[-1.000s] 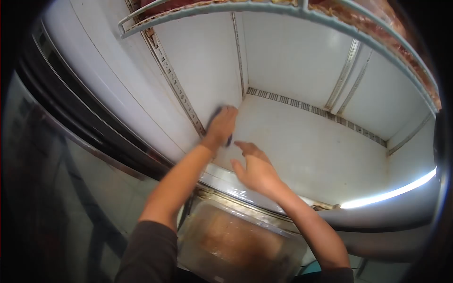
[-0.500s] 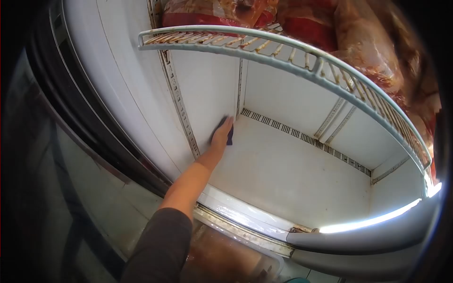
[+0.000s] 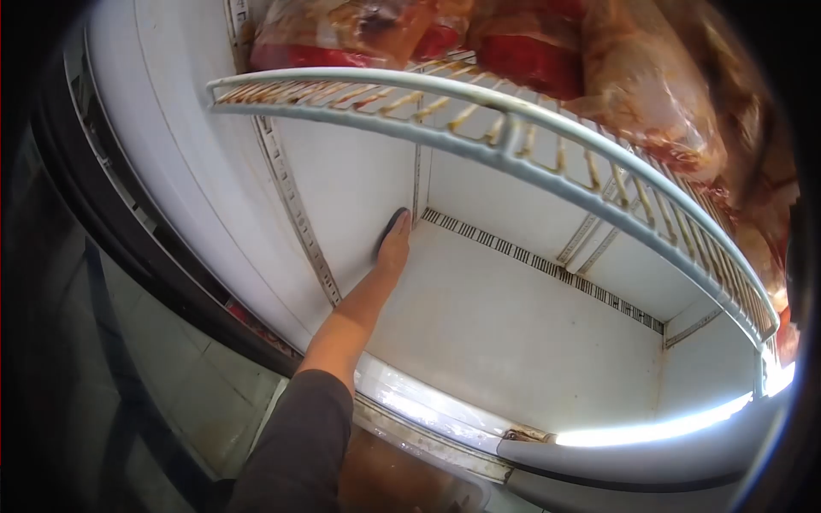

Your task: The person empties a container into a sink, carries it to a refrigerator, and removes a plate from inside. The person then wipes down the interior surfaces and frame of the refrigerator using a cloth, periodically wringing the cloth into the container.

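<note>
My left hand (image 3: 394, 248) reaches into the white cabinet, low by the back corner of its left side wall (image 3: 342, 184). Under the palm is a dark blue cloth (image 3: 392, 226), held flat to that wall. Only the cloth's dark edge shows past the fingers, and the hand hides the rest. The bare forearm (image 3: 346, 329) crosses over the cabinet's front edge, with a dark sleeve above the elbow. My right hand is out of view.
A curved wire shelf (image 3: 505, 132) with brownish stains hangs above the arm, loaded with plastic-wrapped meat (image 3: 650, 85). Slotted strips (image 3: 299, 214) line the walls. A bright light tube (image 3: 658, 427) runs along the front right. A clear tub (image 3: 402, 470) with brownish contents stands below the front edge.
My left hand keeps the cloth against the left wall and has shifted slightly; less of the cloth shows now. The view has moved, so the shelf and cabinet sit further left.
</note>
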### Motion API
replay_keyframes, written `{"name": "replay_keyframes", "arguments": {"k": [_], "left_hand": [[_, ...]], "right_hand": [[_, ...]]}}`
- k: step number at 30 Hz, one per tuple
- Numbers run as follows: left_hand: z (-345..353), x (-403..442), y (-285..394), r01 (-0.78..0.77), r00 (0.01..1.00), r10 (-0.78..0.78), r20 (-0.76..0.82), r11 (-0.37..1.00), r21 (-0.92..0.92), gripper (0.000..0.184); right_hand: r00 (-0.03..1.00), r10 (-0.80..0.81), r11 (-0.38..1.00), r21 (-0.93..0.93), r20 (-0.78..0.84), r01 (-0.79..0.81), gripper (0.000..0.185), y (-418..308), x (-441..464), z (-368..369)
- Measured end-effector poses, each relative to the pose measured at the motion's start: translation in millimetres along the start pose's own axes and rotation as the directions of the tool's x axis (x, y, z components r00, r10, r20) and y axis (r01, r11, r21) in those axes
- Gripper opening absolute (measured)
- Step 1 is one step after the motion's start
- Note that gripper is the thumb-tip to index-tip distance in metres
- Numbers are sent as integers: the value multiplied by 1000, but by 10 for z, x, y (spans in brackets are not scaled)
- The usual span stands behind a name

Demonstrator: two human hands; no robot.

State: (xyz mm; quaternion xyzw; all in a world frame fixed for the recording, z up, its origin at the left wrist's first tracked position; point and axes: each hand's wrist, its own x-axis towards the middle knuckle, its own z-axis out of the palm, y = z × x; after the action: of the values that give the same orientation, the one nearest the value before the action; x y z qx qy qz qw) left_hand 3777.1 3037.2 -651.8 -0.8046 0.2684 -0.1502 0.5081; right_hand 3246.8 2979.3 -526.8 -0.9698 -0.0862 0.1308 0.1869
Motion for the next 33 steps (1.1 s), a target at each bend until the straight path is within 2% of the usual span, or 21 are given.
{"name": "replay_keyframes", "arguments": {"k": [2,3,4,5,7,8,10,12,14,15,16,18,19,21,23,25,27,28,30,31,33], "left_hand": [[-35,154,-146,76,995,-78,-54,996,-42,61],[-218,254,-475,152,987,-154,-43,987,-56,59],[-374,342,-817,327,925,-346,-157,935,-137,58],[-283,646,-1076,429,793,-519,-320,848,-310,53],[-685,419,-1840,409,753,-464,-466,885,-221,38],[-882,273,-2071,306,858,-342,-382,939,-154,39],[-708,344,-1805,468,734,-468,-492,874,-132,39],[-546,326,-1340,382,854,-404,-327,915,-133,42],[-99,405,-654,400,840,-411,-355,910,-108,45],[-104,274,-507,299,902,-317,-292,948,-104,47],[-124,176,-481,191,950,-211,-230,976,-104,48],[-249,72,-783,113,964,-133,-231,989,-94,46],[-334,122,-993,157,945,-194,-262,975,-157,44],[-606,177,-1598,358,831,-425,-360,903,-238,43],[-781,263,-2019,503,572,-650,-500,760,-412,43],[-726,341,-1991,479,597,-662,-453,747,-460,43],[-645,308,-1759,567,603,-623,-498,774,-282,45],[-543,257,-1511,441,763,-498,-412,867,-232,45],[-293,131,-847,283,886,-354,-298,924,-258,50],[-98,136,-481,303,889,-379,-258,908,-290,51],[-60,-289,-334,165,927,-230,-295,959,-231,50]], "right_hand": [[1000,-5,1000,11,13,5,53,0,-28,3],[1000,-5,1000,12,19,5,53,3,-21,12],[999,-5,1000,16,34,4,53,7,-26,14],[999,-2,1000,9,53,1,54,15,-22,38],[996,6,1000,23,94,-8,54,-3,-84,89],[993,9,999,31,116,-13,54,-15,-96,75],[990,10,1000,28,138,-14,54,9,-137,78],[989,7,1000,15,145,-9,55,48,-147,84],[987,16,1000,-9,161,-15,55,73,-194,130],[986,20,1000,-11,164,-18,55,73,-219,146],[983,24,999,-34,184,-18,55,91,-214,196],[993,34,999,-15,109,-33,58,-9,-179,-6],[996,42,999,3,83,-42,59,-83,-164,-79],[994,52,999,-3,97,-52,58,-161,-172,-80],[992,57,998,-22,113,-55,57,-180,-124,-42],[991,54,998,-20,123,-52,56,-189,-135,-29],[992,49,999,-27,115,-46,55,-186,-141,-53],[993,45,999,-29,113,-42,54,-186,-157,-42],[996,29,999,-29,90,-27,53,-180,-204,-42],[996,26,999,-32,81,-23,53,-181,-223,-25],[998,5,999,-34,56,-3,52,-172,-279,-9]]}}
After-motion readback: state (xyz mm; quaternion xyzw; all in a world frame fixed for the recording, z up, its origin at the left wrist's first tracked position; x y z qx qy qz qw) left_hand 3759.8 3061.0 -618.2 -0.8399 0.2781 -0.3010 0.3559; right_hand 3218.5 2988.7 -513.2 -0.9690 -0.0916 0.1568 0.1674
